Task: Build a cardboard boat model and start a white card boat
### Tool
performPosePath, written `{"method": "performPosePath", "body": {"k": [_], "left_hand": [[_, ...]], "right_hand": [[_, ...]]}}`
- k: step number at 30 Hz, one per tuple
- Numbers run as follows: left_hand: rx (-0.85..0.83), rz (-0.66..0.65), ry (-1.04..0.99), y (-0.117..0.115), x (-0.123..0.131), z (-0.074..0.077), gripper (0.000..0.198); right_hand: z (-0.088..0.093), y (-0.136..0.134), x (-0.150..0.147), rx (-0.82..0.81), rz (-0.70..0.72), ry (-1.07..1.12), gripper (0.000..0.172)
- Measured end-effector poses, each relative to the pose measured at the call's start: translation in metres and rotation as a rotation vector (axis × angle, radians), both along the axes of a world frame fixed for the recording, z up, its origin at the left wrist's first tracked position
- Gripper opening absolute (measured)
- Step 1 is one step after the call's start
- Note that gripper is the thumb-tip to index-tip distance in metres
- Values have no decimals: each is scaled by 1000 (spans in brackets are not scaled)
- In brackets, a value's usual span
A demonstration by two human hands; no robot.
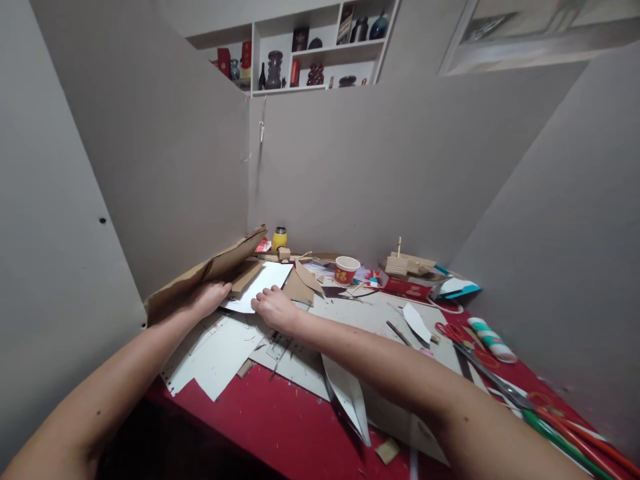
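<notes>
My left hand [213, 298] is at the left of the table, its fingers curled at the lower edge of a brown cardboard piece [246, 277]. A large bent cardboard sheet [200, 272] leans against the wall just behind it. Closed on the lower right edge of a bright white sheet [273, 275] is my right hand [275, 309]. The white sheet lies between both hands, beside the brown piece. Brown cardboard scraps [300, 287] touch its right side. Under my hands are papers with drawn lines [220, 343].
A red and white paper cup [346, 271] and a yellow bottle [280, 239] stand at the back. To the right are a red box [407, 287], red-handled scissors [455, 333], large green-and-orange-handled shears [517, 397] and a white-green roll [493, 340]. A folded white sheet [347, 397] lies near the front.
</notes>
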State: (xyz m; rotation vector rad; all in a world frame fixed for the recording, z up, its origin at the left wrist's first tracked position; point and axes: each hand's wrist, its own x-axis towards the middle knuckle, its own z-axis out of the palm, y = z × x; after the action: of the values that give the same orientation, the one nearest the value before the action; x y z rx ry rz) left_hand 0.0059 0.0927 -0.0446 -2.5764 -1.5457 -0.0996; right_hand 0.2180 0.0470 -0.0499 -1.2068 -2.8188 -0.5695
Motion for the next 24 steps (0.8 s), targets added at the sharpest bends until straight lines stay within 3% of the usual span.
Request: {"method": "performPosePath", "body": {"k": [11, 16, 21, 24], "left_hand": [[18, 142, -69, 12, 2, 29, 31], [41, 197, -113, 15, 0, 30, 39], [8, 202, -114, 9, -4, 29, 58], [2, 214, -143, 7, -8, 27, 58]], "right_hand": [[34, -6, 36, 46, 94, 0, 19], [37, -4, 47, 67, 103, 43, 22], [36, -3, 54, 97, 124, 104, 28], [39, -7, 63, 124, 189, 142, 32]]}}
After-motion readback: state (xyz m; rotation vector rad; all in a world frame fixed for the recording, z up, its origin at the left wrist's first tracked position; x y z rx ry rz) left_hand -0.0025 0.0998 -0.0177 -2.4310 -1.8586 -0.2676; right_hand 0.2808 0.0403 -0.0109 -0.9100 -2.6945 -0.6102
